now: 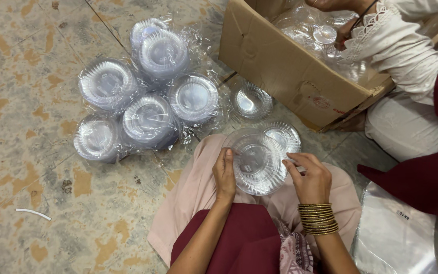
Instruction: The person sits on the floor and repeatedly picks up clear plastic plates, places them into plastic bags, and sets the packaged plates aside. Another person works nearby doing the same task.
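Clear plastic bowl stack point(257, 163) gripped at rims by left hand point(224, 175), right hand point(310, 177); wrapped packs point(148, 96) near.

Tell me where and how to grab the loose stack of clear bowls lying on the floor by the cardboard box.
Take the loose stack of clear bowls by its fluted rim, coming down from above with fingers on opposite edges. It sits open side up with the rim exposed all round; the smooth clear centre probably offers little hold. Approach from the near side, since the cardboard box crowds the far side and wrapped packs sit to its left.

Clear ribbed bowls point(257, 163), gold bangles point(318, 219)
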Tool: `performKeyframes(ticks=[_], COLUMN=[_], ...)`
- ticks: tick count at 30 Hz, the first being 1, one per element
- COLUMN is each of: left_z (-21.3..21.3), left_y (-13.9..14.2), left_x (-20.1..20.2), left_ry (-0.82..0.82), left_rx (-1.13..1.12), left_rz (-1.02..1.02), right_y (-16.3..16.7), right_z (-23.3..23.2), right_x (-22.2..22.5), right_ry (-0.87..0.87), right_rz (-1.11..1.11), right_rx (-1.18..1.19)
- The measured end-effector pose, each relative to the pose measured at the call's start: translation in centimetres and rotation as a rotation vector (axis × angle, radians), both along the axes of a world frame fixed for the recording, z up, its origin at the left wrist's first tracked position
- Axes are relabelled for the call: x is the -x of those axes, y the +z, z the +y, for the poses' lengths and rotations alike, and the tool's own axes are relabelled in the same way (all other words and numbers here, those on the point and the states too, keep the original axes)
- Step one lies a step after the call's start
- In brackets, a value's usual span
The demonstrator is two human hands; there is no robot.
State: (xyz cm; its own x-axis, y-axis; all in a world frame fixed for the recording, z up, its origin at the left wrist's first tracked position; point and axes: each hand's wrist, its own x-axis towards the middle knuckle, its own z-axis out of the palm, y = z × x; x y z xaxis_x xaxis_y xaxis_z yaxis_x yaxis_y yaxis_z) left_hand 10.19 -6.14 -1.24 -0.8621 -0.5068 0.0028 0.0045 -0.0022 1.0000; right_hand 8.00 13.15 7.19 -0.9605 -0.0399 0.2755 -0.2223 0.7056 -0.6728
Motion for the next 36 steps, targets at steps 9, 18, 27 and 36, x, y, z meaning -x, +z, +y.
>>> performKeyframes(ticks=[9,18,27,36], left_z=[-0.2,-0.3,-0.2,-0.2], left_y=[-0.9,-1.0,0.4,-1.2], left_x=[0.1,-0.3,-0.1,0.0], left_ry=[-0.003,-0.029,-0.008,-0.013], left_rx=[-0.041,-0.216,-0.252,-0.140], left_rz=[0.003,0.002,-0.013,0.039], right_y=[-1.5,-1.0,-2.3,-7.4], right_z=[2.8,14.0,16.3,12.9], right_x=[1.4,-2.6,-6.1,0.6], right_ry=[-0.004,-0.225,-0.240,-0.230], right_rz=[-0.474,0.137,0.323,-0.361], right_rx=[0.580,0.462,-0.333,0.369])
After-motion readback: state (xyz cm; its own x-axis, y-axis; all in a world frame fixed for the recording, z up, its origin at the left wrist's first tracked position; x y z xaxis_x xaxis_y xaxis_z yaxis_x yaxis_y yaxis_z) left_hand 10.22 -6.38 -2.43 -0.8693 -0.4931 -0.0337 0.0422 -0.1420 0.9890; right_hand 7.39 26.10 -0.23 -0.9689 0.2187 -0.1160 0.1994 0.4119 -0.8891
